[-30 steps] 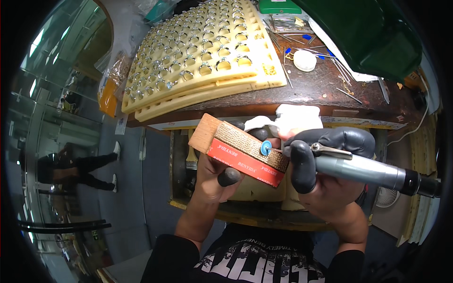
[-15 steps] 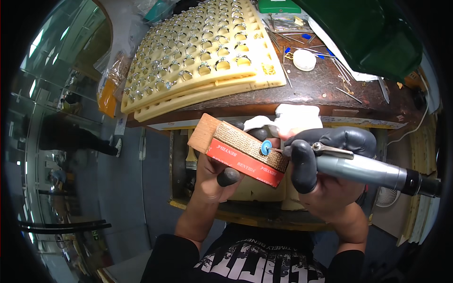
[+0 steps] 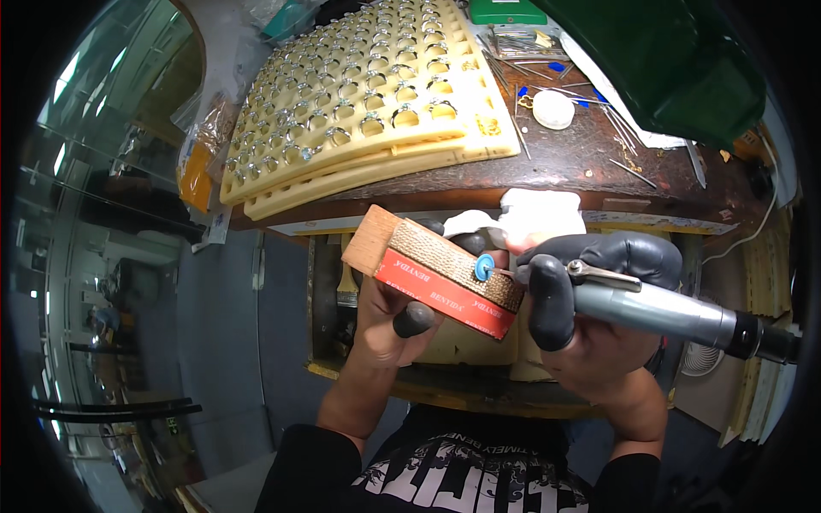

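My left hand (image 3: 395, 329) grips a wooden block (image 3: 369, 239) with a red printed strip along its side and a coarse, woven-looking metallic face on top. Black covers sit on some of its fingertips. In my right hand (image 3: 590, 291), partly covered in black, is a silver rotary handpiece (image 3: 654, 308) with a lever clip and a black rear end. A small blue disc (image 3: 484, 267) on the handpiece's thin shaft meets the textured face near the block's right end; whether it touches or hovers just above I cannot tell. White material (image 3: 539, 212) lies behind the fingers.
A cream tray (image 3: 359, 171) full of rings in slots sits on the dark wooden bench (image 3: 590, 184). To its right are scattered thin metal bits, a round white container (image 3: 553, 109) and a dark green machine housing (image 3: 676, 68). An open drawer (image 3: 410, 380) lies below my hands.
The block, handpiece and both hands stay almost where they were. On the floor at the left, a walking person in dark clothing has gone from view.
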Available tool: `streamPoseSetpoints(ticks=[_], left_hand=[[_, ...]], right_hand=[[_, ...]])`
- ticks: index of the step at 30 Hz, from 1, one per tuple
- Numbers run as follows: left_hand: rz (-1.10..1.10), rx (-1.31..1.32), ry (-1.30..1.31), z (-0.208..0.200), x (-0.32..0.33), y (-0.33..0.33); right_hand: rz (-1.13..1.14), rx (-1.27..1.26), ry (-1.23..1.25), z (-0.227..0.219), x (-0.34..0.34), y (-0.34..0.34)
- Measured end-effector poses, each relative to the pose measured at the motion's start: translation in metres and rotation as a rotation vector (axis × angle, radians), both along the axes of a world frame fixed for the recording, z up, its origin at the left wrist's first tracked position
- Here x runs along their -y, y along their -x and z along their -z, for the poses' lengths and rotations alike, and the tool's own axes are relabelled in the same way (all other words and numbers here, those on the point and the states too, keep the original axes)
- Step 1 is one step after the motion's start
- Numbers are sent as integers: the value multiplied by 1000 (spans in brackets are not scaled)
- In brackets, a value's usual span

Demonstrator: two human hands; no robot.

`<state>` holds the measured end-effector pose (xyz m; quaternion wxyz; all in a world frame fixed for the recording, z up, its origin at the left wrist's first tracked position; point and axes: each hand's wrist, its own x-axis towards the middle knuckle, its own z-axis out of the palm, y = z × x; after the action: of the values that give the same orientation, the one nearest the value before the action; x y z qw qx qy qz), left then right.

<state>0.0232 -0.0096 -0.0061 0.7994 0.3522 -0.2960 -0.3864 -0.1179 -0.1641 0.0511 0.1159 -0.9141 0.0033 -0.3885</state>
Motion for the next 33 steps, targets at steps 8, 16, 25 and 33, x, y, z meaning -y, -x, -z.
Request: streamPoseSetpoints(ticks=[8,16,25,33], left_hand=[[12,-29,-22,-9,2,3],[0,-29,-32,-8,3,4],[13,-19,-9,-5,3,1],[7,5,-8,-1,1,0]], right_hand=[[45,-32,133,3,-1,4],[-6,-28,5,-1,-1,4],[-8,-22,14,0,1,2],[-18,-13,-40,0,-1,0]])
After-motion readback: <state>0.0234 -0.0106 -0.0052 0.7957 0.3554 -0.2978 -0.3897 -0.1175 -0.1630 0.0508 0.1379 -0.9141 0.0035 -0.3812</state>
